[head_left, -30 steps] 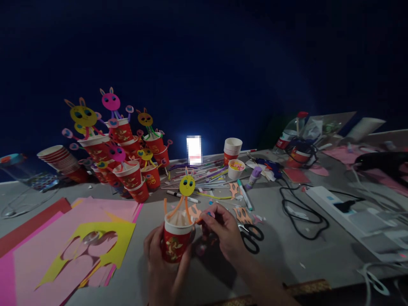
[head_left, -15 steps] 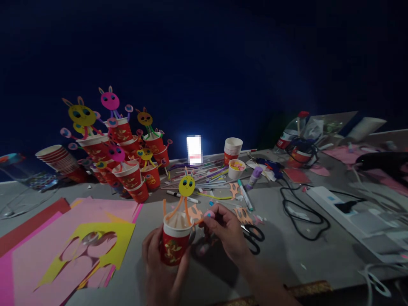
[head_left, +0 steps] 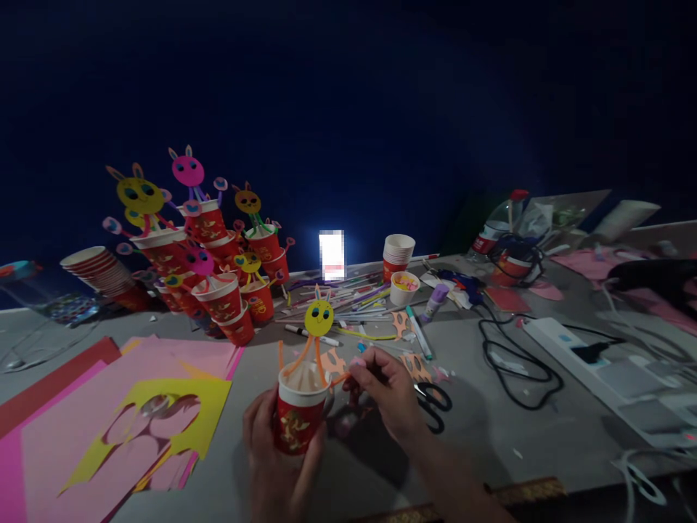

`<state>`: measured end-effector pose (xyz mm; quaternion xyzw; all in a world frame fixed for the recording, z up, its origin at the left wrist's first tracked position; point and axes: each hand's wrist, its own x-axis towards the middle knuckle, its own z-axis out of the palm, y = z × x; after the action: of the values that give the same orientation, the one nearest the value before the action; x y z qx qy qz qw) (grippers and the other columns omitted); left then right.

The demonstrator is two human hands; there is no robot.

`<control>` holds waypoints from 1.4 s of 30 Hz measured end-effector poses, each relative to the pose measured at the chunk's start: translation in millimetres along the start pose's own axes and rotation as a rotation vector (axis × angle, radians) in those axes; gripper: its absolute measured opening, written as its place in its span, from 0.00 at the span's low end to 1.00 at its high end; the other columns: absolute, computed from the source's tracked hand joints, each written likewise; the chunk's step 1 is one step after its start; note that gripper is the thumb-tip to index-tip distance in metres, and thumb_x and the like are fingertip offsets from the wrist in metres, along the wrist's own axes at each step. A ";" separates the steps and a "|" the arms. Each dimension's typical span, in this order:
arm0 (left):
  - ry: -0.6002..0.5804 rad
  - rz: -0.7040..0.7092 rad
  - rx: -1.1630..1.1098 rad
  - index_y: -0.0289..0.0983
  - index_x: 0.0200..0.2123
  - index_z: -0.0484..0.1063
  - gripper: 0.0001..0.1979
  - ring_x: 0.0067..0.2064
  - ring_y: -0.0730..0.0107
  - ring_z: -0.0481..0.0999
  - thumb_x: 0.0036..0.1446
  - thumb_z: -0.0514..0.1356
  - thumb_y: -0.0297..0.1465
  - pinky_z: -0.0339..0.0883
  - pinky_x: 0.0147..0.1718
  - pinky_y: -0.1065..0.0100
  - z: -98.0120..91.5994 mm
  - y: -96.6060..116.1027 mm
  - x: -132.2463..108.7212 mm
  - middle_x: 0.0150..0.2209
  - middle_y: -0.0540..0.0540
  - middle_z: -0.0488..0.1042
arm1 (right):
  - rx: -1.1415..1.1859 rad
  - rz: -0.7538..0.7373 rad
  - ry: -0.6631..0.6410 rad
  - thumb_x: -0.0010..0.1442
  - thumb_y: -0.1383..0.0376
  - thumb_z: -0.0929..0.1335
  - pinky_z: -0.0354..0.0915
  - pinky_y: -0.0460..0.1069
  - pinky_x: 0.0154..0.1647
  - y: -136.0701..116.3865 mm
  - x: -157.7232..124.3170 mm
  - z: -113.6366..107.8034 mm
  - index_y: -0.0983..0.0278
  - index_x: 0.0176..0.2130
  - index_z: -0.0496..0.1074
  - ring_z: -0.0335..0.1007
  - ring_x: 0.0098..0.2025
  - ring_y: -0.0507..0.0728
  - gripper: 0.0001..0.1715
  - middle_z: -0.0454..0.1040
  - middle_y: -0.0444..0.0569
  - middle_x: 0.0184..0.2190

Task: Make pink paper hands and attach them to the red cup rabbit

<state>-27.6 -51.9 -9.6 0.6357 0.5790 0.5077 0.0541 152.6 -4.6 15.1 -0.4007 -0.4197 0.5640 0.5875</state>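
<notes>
My left hand (head_left: 272,457) grips a red paper cup (head_left: 298,414) near the table's front edge. Orange pipe cleaners rise out of the cup, and a yellow bunny face (head_left: 319,317) tops the middle one. My right hand (head_left: 388,396) pinches a small pink paper disc (head_left: 356,362) at the tip of the cup's right-hand orange pipe cleaner. Black scissors (head_left: 431,403) lie on the table just right of that hand.
A cluster of finished red cup figures (head_left: 210,276) stands at the back left, beside a stack of cups (head_left: 103,272). Pink and yellow paper sheets (head_left: 125,407) lie at the left. Pens and straws (head_left: 353,305), white cups (head_left: 398,254), black cables (head_left: 512,363) and a power strip (head_left: 566,349) fill the right.
My right hand has shifted the pink disc slightly up and left along the orange pipe cleaner. The cup has dropped a little in my left hand.
</notes>
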 end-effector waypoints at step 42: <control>-0.237 -0.228 0.376 0.34 0.63 0.58 0.37 0.53 0.45 0.72 0.60 0.56 0.53 0.68 0.52 0.46 -47.9 -69.4 10.3 0.52 0.35 0.70 | -1.228 -0.168 -0.562 0.60 0.72 0.70 0.65 0.57 0.52 5.3 -20.5 -22.0 0.60 0.45 0.74 0.69 0.51 0.63 0.14 0.75 0.51 0.46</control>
<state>-110.7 -46.1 -26.2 0.6201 0.7210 0.3036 0.0592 171.4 -24.8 2.0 -0.4658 -0.8302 0.2588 0.1639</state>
